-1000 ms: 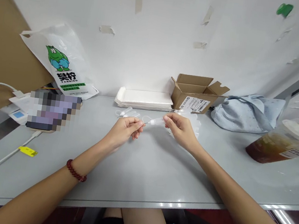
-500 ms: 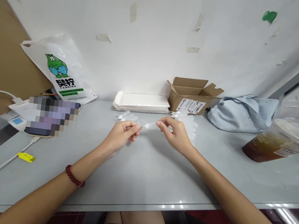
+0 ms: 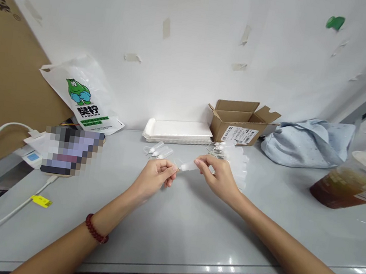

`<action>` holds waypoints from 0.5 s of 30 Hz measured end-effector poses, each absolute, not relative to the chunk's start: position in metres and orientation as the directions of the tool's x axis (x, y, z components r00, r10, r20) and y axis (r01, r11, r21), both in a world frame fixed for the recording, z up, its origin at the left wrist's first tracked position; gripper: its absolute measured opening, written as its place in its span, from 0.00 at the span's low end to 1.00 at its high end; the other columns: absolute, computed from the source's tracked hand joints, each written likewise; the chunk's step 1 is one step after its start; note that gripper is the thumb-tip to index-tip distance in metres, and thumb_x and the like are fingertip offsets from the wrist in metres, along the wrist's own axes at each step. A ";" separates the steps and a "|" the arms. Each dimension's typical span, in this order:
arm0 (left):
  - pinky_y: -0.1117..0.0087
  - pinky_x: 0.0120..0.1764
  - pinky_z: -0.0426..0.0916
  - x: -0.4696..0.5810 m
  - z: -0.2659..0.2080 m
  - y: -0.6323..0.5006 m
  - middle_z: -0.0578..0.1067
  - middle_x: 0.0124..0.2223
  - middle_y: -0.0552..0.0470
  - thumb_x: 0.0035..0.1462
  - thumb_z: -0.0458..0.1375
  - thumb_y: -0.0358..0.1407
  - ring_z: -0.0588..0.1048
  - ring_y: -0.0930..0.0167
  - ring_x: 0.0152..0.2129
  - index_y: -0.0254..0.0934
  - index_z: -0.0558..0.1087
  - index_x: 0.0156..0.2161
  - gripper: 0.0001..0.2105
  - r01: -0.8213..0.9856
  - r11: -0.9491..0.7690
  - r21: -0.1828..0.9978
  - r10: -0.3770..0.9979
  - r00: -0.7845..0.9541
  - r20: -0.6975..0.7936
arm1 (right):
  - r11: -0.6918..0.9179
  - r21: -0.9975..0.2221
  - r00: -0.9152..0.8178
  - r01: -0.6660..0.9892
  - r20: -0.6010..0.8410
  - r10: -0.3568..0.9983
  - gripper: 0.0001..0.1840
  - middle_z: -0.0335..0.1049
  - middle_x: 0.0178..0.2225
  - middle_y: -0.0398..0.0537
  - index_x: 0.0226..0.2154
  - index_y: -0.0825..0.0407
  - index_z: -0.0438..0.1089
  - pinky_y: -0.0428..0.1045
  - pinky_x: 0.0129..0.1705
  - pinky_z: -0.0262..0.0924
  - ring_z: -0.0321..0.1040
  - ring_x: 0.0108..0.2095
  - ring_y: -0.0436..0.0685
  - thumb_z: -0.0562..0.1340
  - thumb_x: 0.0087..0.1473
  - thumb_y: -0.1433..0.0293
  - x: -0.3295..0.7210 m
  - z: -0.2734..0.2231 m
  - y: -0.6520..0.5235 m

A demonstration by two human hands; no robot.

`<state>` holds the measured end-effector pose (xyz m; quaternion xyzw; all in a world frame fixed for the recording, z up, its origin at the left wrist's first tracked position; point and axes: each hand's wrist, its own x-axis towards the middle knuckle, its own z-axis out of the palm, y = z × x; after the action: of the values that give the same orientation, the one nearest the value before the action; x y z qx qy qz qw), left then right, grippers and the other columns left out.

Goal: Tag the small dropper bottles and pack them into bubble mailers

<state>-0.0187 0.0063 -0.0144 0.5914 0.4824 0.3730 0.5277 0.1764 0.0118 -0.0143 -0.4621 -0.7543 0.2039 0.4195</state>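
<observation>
Between my hands is a small translucent white squeeze bottle (image 3: 188, 166) with a thin needle-like tip pointing left. My right hand (image 3: 217, 174) is closed, with thumb and fingers pinching the rear end of its body. My left hand (image 3: 157, 176) pinches the fine tip, whose very end is hidden by the fingertips. A thin pale loop rises near the tip. Behind my left hand lie several similar bottles (image 3: 160, 150) with dark thin tips. A larger group of such bottles (image 3: 239, 160) lies behind and beside my right hand, partly covered by it.
White flat packets (image 3: 179, 131) are stacked by the wall, beside an open cardboard box (image 3: 235, 121). At right are a light blue cloth bag (image 3: 306, 144) and a plastic drink cup (image 3: 342, 180). A phone (image 3: 73, 152) on a white cable and a printed plastic bag (image 3: 87, 93) are at left.
The camera view has shifted, so everything appears slightly lower and further right. Both hands keep the same hold on the bottle, with little visible change between them.
</observation>
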 end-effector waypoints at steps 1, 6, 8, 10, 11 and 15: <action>0.72 0.26 0.60 -0.019 -0.015 0.007 0.67 0.20 0.56 0.53 0.58 0.41 0.64 0.77 0.17 0.34 0.70 0.25 0.12 0.166 0.028 0.986 0.963 0.259 -0.071 | 0.489 -0.697 -0.225 0.524 0.441 0.869 0.15 0.65 0.20 0.43 0.26 0.52 0.67 0.47 0.27 0.54 0.60 0.22 0.50 0.53 0.59 0.62 0.176 -0.014 0.012; 0.71 0.25 0.62 -0.024 -0.010 0.011 0.71 0.25 0.53 0.52 0.59 0.43 0.66 0.76 0.18 0.32 0.74 0.30 0.13 0.068 0.072 0.995 0.948 0.307 -0.090 | 0.481 -0.711 -0.206 0.513 0.442 0.873 0.17 0.66 0.21 0.44 0.25 0.51 0.67 0.46 0.25 0.52 0.62 0.24 0.51 0.53 0.59 0.61 0.177 -0.009 0.010; 0.71 0.25 0.63 -0.026 -0.007 0.012 0.73 0.28 0.51 0.54 0.57 0.45 0.67 0.76 0.19 0.32 0.75 0.33 0.15 0.063 0.088 0.994 0.941 0.322 -0.104 | 0.469 -0.721 -0.187 0.510 0.439 0.879 0.17 0.67 0.22 0.45 0.25 0.51 0.66 0.46 0.24 0.52 0.63 0.25 0.51 0.53 0.59 0.60 0.177 -0.007 0.010; 0.72 0.25 0.63 -0.027 -0.005 0.012 0.73 0.29 0.50 0.55 0.57 0.46 0.68 0.76 0.20 0.32 0.75 0.32 0.16 0.095 0.083 0.992 0.938 0.327 -0.110 | 0.458 -0.729 -0.176 0.508 0.433 0.884 0.18 0.67 0.22 0.45 0.25 0.51 0.66 0.46 0.24 0.52 0.63 0.25 0.52 0.53 0.59 0.60 0.178 -0.005 0.010; 0.72 0.25 0.63 -0.026 -0.004 0.012 0.73 0.29 0.50 0.54 0.57 0.45 0.68 0.76 0.20 0.32 0.74 0.30 0.15 0.124 0.068 0.990 0.939 0.327 -0.105 | 0.456 -0.731 -0.178 0.507 0.429 0.886 0.17 0.67 0.22 0.45 0.25 0.51 0.67 0.46 0.23 0.52 0.63 0.25 0.52 0.53 0.59 0.60 0.178 -0.005 0.010; 0.73 0.24 0.62 -0.023 -0.002 0.010 0.71 0.24 0.53 0.52 0.58 0.42 0.67 0.75 0.18 0.34 0.73 0.27 0.12 0.275 -0.016 0.961 0.942 0.326 -0.077 | 0.462 -0.733 -0.225 0.499 0.406 0.886 0.16 0.68 0.22 0.44 0.28 0.52 0.68 0.46 0.25 0.55 0.65 0.26 0.52 0.53 0.59 0.60 0.180 -0.006 0.013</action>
<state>-0.0234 0.0099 -0.0024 0.6337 0.4803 0.3263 0.5110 0.1797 0.0128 -0.0060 -0.4634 -0.7472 0.2327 0.4157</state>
